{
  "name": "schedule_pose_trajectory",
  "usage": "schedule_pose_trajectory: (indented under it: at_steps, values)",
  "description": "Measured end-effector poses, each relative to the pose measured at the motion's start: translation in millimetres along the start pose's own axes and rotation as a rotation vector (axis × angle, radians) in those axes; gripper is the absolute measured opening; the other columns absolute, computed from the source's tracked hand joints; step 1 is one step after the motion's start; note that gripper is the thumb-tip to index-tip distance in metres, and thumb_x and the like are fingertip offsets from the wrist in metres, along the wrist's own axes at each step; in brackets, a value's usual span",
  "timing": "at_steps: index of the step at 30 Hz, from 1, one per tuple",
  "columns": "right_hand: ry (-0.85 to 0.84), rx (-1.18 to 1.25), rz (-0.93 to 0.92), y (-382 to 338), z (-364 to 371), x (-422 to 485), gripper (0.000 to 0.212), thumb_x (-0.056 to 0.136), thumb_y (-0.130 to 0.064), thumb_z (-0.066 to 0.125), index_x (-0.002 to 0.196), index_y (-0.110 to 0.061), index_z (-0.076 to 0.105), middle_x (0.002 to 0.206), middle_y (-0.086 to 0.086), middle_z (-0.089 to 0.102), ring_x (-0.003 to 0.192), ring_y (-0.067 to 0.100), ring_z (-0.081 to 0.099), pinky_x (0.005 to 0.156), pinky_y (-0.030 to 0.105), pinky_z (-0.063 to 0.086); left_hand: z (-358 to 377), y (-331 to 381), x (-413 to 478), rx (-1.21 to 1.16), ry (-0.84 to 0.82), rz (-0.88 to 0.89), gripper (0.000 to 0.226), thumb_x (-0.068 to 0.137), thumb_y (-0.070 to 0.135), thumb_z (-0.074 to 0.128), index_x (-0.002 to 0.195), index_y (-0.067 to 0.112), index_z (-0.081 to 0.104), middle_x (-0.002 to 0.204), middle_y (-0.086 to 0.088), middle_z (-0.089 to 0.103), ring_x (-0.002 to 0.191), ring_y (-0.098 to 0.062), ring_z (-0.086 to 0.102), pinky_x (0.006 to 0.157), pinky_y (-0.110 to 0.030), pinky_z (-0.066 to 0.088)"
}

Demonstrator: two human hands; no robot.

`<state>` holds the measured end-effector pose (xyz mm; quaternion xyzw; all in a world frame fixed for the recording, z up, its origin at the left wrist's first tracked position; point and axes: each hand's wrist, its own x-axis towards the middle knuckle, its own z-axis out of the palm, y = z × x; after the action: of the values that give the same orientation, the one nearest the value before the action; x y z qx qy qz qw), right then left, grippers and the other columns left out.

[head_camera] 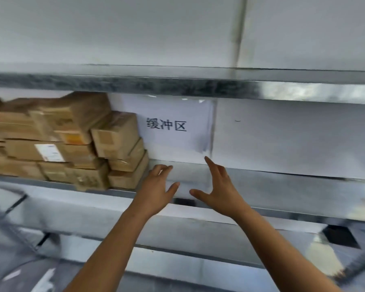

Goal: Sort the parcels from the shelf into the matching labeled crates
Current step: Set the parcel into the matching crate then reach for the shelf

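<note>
At the far left, a stack of brown cardboard parcels [67,142] fills the left end of the grey galvanised metal shelf [293,186], rectangular boxes of different sizes piled several high, their taped seams and corners smeared by blur. One box in the middle of the pile carries a white printed shipping label [49,152], and another above it shows an orange patch; the print cannot be read. The rightmost boxes sit one on another at the pile's edge, the top one tilted slightly. Just right of them, a white paper sign [173,131] with three black Chinese characters is stuck flat against the pale back wall [293,135], its lower right corner curling. In front of the sign the left hand [159,186] reaches in over the shelf's front lip, bare, fingers spread and slightly curled, holding nothing and near the lowest right-hand box without clearly touching it. Beside it, a small gap away, the right hand [216,186] is likewise empty and splayed wide, index finger pointing up toward the sign's corner, thumb stretched leftward. To the right, the shelf runs on as bare dull metal to the frame's edge. A matching mottled shelf board [177,85] hangs overhead, and more boards lie below.
</note>
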<state>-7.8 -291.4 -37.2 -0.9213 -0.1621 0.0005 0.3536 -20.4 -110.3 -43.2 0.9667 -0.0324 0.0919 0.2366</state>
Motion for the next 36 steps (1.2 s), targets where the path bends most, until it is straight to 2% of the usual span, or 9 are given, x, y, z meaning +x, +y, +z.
schedule_pose_trajectory:
  at_steps: [6,11,15,19,22,26,30,33,36]
  values:
    - [-0.047,0.1,-0.058,-69.7,65.0,65.0,0.084,0.085,-0.04,0.064,0.149,-0.026,0.011,0.149,0.006,0.024,0.137,0.023,0.029,0.109,0.032,0.028,-65.7,-82.4,16.2,0.061,0.173,-0.052,0.056,0.094,0.033,0.048,0.142,0.011,0.032,0.15,-0.006,0.022,0.133,-0.022,0.034,0.105,-0.028,0.03]
    - [-0.037,0.176,-0.092,-117.8,92.8,119.7,0.069,0.09,-0.034,0.058,0.148,-0.026,0.02,0.145,0.008,0.034,0.131,0.019,0.036,0.092,0.014,0.024,-107.4,-125.4,47.9,0.046,0.249,-0.14,0.062,0.095,0.04,0.042,0.146,0.014,0.022,0.153,-0.005,0.01,0.137,-0.025,0.028,0.108,-0.037,0.032]
    - [-0.057,0.23,-0.079,-146.2,99.2,157.5,0.059,0.094,-0.032,0.051,0.147,-0.025,0.024,0.144,0.011,0.038,0.128,0.024,0.042,0.087,0.015,0.027,-115.8,-138.5,72.6,0.021,0.214,-0.161,0.063,0.095,0.039,0.043,0.146,0.011,0.022,0.151,-0.009,0.013,0.138,-0.028,0.027,0.111,-0.038,0.029]
    - [-0.074,0.289,-0.036,-158.7,102.5,180.6,0.055,0.098,-0.033,0.044,0.148,-0.024,0.024,0.151,0.009,0.033,0.137,0.025,0.032,0.104,0.027,0.029,-112.3,-138.7,83.6,0.02,0.206,-0.177,0.059,0.096,0.037,0.042,0.146,0.011,0.023,0.153,-0.011,0.012,0.139,-0.03,0.023,0.11,-0.038,0.028]
    - [-0.082,0.311,0.014,-160.1,106.2,188.5,0.046,0.099,-0.033,0.039,0.143,-0.023,0.032,0.146,0.009,0.04,0.133,0.025,0.038,0.105,0.032,0.03,-107.7,-137.6,88.6,0.063,0.189,-0.22,0.057,0.097,0.037,0.038,0.146,0.012,0.024,0.153,-0.011,0.013,0.14,-0.031,0.015,0.112,-0.042,0.023]
    - [-0.02,0.408,0.039,-155.5,110.9,191.2,0.033,0.1,-0.027,0.038,0.13,-0.019,0.047,0.132,0.007,0.053,0.115,0.02,0.05,0.091,0.027,0.037,-96.1,-139.9,93.3,0.117,0.173,-0.229,0.053,0.097,0.037,0.037,0.144,0.014,0.028,0.151,-0.006,0.016,0.137,-0.03,0.009,0.113,-0.049,0.018]
    - [0.032,0.446,0.027,-148.3,113.1,188.2,0.029,0.1,-0.023,0.036,0.125,-0.019,0.051,0.125,0.003,0.055,0.097,0.012,0.049,0.083,0.023,0.035,-95.3,-142.3,93.0,0.088,0.19,-0.221,0.05,0.097,0.035,0.039,0.143,0.017,0.03,0.151,-0.003,0.015,0.137,-0.029,0.009,0.113,-0.047,0.018]
    - [0.062,0.444,0.011,-143.9,116.5,185.5,0.028,0.1,-0.022,0.036,0.124,-0.019,0.051,0.124,0.002,0.056,0.097,0.011,0.05,0.084,0.023,0.037,-94.6,-143.0,89.7,0.079,0.2,-0.197,0.05,0.097,0.034,0.04,0.143,0.017,0.031,0.151,-0.003,0.015,0.137,-0.028,0.008,0.114,-0.045,0.018]
    - [0.094,0.431,-0.003,-141.8,118.2,184.2,0.028,0.1,-0.02,0.037,0.123,-0.017,0.052,0.127,0.001,0.056,0.111,0.013,0.05,0.09,0.021,0.037,-92.9,-143.3,87.9,0.054,0.238,-0.171,0.048,0.096,0.033,0.042,0.141,0.016,0.036,0.149,-0.003,0.02,0.135,-0.028,0.01,0.114,-0.041,0.018]
